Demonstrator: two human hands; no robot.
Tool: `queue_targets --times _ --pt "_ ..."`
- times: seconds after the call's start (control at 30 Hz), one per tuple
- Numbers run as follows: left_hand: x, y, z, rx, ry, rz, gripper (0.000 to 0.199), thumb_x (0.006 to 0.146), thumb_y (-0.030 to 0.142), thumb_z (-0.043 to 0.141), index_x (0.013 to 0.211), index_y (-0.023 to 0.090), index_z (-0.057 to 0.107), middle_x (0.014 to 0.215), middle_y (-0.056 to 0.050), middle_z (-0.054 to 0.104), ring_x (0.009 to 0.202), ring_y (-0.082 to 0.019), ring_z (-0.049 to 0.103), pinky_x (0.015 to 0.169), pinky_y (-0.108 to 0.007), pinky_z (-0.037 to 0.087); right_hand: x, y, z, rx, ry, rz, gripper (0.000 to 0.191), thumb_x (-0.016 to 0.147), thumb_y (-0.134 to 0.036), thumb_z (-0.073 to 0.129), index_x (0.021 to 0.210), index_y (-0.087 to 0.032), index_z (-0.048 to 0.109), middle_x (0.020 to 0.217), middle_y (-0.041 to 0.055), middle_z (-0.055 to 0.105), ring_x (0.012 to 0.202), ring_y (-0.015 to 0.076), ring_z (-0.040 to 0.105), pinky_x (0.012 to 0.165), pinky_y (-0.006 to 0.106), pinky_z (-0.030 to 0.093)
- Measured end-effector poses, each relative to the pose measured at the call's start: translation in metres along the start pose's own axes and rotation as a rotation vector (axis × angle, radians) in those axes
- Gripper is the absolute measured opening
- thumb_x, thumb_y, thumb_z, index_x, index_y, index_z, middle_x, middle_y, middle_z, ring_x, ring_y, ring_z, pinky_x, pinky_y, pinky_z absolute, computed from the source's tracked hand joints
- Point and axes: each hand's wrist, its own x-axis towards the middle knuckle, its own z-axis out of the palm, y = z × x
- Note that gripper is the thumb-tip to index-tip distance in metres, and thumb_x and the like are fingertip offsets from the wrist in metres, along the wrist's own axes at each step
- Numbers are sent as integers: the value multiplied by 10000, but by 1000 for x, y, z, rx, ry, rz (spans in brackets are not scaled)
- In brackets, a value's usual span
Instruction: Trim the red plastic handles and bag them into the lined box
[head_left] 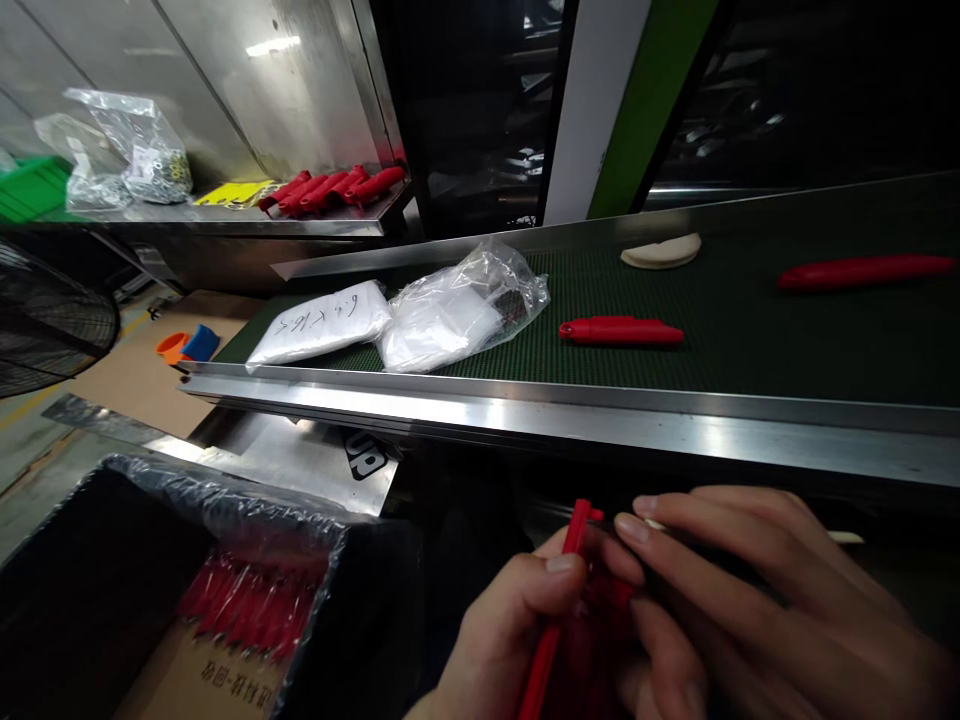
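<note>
At the bottom centre, my left hand (517, 620) is wrapped round a narrow red plastic part (551, 640), its thumb pressed on the edge. Close on the right is my right hand (772, 590), its index finger and thumb pinched together with a small pale bit between the tips, too small to name. On the green conveyor belt beyond my hands lie a red piece (622, 331), a cream curved piece (661, 252) and a longer red piece (866, 272).
Two plastic packs (322, 322) (450, 318) lie on the belt's left part. A metal rail (600, 410) edges the belt. Lower left stands a lined box (225, 670) with wrapped red pieces. A shelf (337, 227) holds red parts and bags; a fan (52, 320) is far left.
</note>
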Motion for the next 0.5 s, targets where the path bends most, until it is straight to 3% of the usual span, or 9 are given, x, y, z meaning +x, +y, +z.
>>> queue_targets --times 0.1,0.23,0.33,0.5 --pt "-2 2 2 20 -9 -68 565 840 619 418 960 98 604 711 -92 609 507 -122 521 464 -194 337 0 4 -2 16 -16 -31 507 933 -154 512 1433 -229 460 1297 78 526 1141 239 509 893 356 449" --pt "-3 4 7 7 23 26 409 876 532 432 1082 190 520 778 -92 656 531 -150 558 475 -204 352 4 3 -4 1 -16 -27 465 945 -171 497 1407 -222 493 1243 76 569 1104 228 530 872 349 456" --pt "-3 3 8 8 81 24 392 868 533 435 1043 194 522 750 -95 651 513 -146 545 479 -210 348 3 -1 -2 -19 -14 -26 480 928 -167 510 1404 -228 498 1253 82 577 1104 239 545 862 365 470" --pt "-5 -1 4 -20 63 -144 629 796 666 456 891 76 655 662 -84 582 499 -116 490 454 -204 299 -4 -6 3 -77 16 -2 490 922 -184 512 1409 -233 497 1271 93 570 1087 286 546 877 456 443"
